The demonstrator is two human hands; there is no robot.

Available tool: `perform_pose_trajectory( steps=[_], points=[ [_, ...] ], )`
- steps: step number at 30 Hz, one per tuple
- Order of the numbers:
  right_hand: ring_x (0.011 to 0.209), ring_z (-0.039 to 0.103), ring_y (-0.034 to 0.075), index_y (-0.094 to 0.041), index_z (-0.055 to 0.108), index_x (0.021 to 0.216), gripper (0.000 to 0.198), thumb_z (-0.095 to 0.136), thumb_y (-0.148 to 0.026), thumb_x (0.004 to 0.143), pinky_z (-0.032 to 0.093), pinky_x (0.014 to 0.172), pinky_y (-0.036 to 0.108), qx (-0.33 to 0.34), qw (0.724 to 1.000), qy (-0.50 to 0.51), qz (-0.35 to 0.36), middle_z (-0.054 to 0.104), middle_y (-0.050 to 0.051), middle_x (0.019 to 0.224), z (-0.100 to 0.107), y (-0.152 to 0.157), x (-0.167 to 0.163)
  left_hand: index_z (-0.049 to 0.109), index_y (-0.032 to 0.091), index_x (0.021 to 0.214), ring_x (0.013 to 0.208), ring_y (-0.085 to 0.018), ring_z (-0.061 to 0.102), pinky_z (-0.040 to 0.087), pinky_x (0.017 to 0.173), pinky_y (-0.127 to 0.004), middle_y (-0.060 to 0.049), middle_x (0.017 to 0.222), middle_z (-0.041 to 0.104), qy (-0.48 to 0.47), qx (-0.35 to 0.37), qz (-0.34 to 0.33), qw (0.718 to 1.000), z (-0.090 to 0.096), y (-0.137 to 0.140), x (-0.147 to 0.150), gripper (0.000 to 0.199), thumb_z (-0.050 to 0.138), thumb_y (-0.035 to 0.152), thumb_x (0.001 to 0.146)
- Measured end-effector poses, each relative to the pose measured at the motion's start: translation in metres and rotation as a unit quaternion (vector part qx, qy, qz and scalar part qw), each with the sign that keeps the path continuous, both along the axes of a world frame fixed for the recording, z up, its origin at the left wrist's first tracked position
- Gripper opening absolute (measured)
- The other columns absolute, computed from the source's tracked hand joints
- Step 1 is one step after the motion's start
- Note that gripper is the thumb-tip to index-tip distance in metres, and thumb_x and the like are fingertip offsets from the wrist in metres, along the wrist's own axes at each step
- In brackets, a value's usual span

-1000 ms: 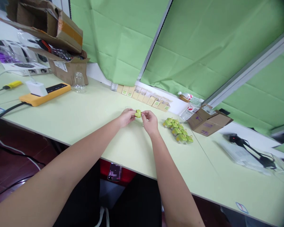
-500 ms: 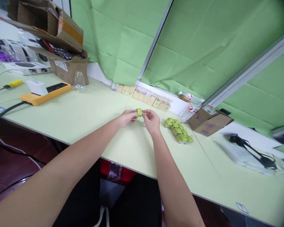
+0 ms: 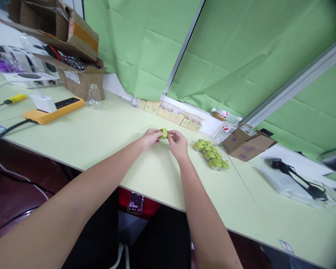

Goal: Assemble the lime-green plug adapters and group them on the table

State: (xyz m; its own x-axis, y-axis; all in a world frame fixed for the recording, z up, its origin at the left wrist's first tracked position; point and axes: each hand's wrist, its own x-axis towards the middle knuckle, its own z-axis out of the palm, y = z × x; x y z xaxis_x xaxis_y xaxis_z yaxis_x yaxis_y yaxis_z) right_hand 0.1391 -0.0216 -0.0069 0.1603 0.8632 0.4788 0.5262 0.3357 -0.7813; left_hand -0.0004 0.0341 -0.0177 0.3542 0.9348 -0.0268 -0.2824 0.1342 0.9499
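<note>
Over the middle of the table, my left hand (image 3: 151,138) is closed on a small yellow-green square piece (image 3: 164,133), gripping it from the left. My right hand (image 3: 179,144) pinches a thin light cord or strip (image 3: 170,135) at the piece's right side. Fingers cover part of both, and the cord is too small to make out well. To the right of my right hand sits a cluster of several small containers (image 3: 215,163) with similar green tops, loops and clear bottoms.
Small cardboard boxes (image 3: 168,113) line the table's back edge. At left are a yellow power strip (image 3: 60,108), a screwdriver (image 3: 16,98) and a clear jar (image 3: 94,98). Plastic bottles (image 3: 225,130) and a carton (image 3: 246,144) stand back right. A phone (image 3: 136,203) lies below the table's front edge.
Both hands have shifted very slightly to the left together with the green piece. Their grips look the same.
</note>
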Motion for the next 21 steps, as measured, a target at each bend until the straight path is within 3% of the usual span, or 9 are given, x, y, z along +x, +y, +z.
perform_pose_trajectory(
  steps=[5, 10, 21],
  points=[
    [0.083, 0.067, 0.018, -0.021, 0.064, 0.102, 0.028, 0.06, -0.038, 0.081, 0.055, 0.077, 0.033, -0.006, 1.0, 0.009, -0.014, 0.071, 0.008, 0.106, 0.0013, 0.0007, -0.0001, 0.07, 0.013, 0.078, 0.083, -0.016, 0.063, 0.048, 0.068, -0.024, -0.008, 0.088, 0.07, -0.005, -0.005, 0.001, 1.0, 0.0033, -0.0029, -0.0003, 0.013, 0.072, 0.02, 0.067],
    [0.079, 0.067, 0.018, -0.02, 0.064, 0.097, 0.029, 0.061, -0.043, 0.08, 0.056, 0.076, 0.035, -0.022, 0.999, 0.031, -0.018, 0.071, 0.006, 0.092, -0.0009, 0.0036, 0.0018, 0.068, 0.011, 0.071, 0.08, -0.015, 0.064, 0.053, 0.08, -0.03, -0.009, 0.085, 0.07, -0.028, -0.007, -0.007, 1.0, 0.0035, -0.004, 0.0005, 0.008, 0.072, 0.017, 0.067],
    [0.074, 0.066, 0.015, -0.02, 0.063, 0.093, 0.026, 0.062, -0.041, 0.078, 0.06, 0.071, 0.035, -0.047, 0.995, 0.083, 0.002, 0.068, 0.003, 0.088, -0.0048, 0.0055, 0.0011, 0.066, 0.011, 0.066, 0.079, -0.016, 0.067, 0.052, 0.092, -0.034, -0.007, 0.074, 0.069, -0.036, 0.013, -0.007, 0.999, -0.0055, 0.0028, 0.0056, 0.005, 0.068, 0.015, 0.07]
  ],
)
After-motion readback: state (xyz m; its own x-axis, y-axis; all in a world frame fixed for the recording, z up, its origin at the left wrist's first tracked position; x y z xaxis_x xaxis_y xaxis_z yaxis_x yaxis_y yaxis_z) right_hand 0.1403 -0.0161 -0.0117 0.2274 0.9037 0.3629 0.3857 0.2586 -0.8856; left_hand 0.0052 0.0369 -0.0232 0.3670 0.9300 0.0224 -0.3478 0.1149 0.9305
